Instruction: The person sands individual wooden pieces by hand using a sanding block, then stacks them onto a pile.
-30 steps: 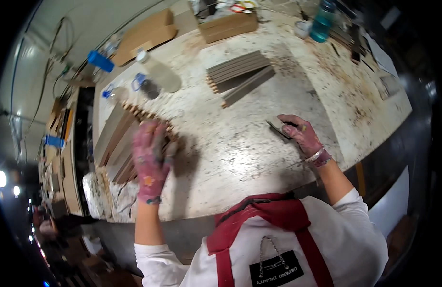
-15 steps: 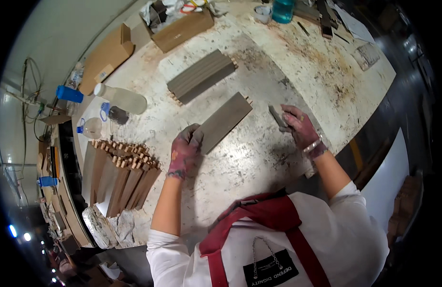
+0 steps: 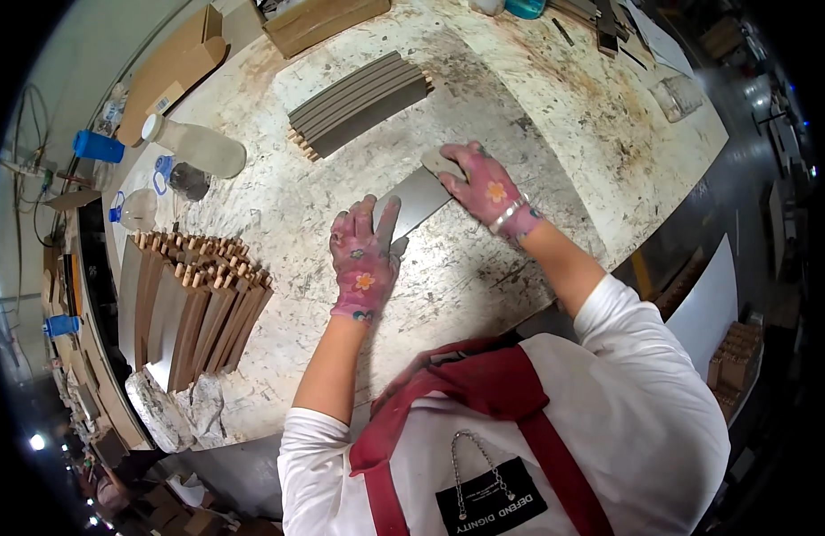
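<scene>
A flat grey board [image 3: 421, 201] lies slanted on the worktable in front of me. My left hand [image 3: 363, 259], in a pink flowered glove with grey fingers, grips the board's near left end, one finger along its face. At the far right end, my right hand [image 3: 480, 186], gloved alike, is closed on a small flat grey pad [image 3: 441, 164] and presses it on the board. The pad is partly hidden by the fingers, so its exact kind is unclear. Beyond the board sits a row of similar grey boards [image 3: 359, 103], set side by side, with wooden dowels sticking out at both ends.
A bundle of brown-grey boards with dowel tips [image 3: 198, 313] stands at the left. Behind it are a large cloudy bottle [image 3: 202, 147], smaller bottles and a blue cup [image 3: 98, 146]. Cardboard boxes [image 3: 327, 22] lie at the back. A wrapped block [image 3: 676, 98] rests at the far right.
My right hand has moved left with the grey pad, from beside the board onto its far end. The board now lies flatter, and my view has shifted slightly.
</scene>
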Motion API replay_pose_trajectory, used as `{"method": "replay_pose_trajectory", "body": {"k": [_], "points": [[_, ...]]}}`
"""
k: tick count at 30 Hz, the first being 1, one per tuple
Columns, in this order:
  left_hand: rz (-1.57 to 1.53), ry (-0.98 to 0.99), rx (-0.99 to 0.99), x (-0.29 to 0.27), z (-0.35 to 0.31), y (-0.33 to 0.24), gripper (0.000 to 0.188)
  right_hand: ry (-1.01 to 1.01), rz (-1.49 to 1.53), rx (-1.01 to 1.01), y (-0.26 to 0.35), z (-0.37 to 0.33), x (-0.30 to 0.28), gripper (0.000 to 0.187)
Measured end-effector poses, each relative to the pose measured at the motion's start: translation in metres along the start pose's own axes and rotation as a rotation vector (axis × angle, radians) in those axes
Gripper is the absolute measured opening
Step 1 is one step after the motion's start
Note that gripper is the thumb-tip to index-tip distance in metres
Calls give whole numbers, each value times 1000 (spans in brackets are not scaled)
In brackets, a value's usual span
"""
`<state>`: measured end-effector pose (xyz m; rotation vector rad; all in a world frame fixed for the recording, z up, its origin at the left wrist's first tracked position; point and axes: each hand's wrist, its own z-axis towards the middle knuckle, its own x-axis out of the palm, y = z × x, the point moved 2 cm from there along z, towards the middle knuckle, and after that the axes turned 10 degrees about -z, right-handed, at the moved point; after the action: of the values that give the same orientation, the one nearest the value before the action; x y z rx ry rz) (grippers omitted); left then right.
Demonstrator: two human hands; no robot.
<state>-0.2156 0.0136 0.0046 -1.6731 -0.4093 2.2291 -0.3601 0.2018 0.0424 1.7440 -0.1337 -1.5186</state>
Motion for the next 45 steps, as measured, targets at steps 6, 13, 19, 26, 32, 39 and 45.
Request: {"method": "replay_pose_trajectory", "body": {"k": [6,13,19,26,32,39,45], "points": [[-80,163,-23,-9,11,16,55,95,28,-101,-18,-77,-25,37],[-48,134,222,-14,38,58,41,260,-209,-721,77,-68,44,30],[-79,117,225,-14,36,59,38,104,-159,-884,71,-59,95,19],[-105,184,135,-25,39,44,42,-168,-398,-421,-34,-29,-9,33],[-12,59,175,-33,41,-5,59,-223,-120,-165,-65,-27,-46,42],[92,159,54,12,10,-60,42,100,93,-564,54,-11,-25,38],[-506,60,-119,42,-35,-75,53,622,-156,-955,112,-24,44,33]]}}
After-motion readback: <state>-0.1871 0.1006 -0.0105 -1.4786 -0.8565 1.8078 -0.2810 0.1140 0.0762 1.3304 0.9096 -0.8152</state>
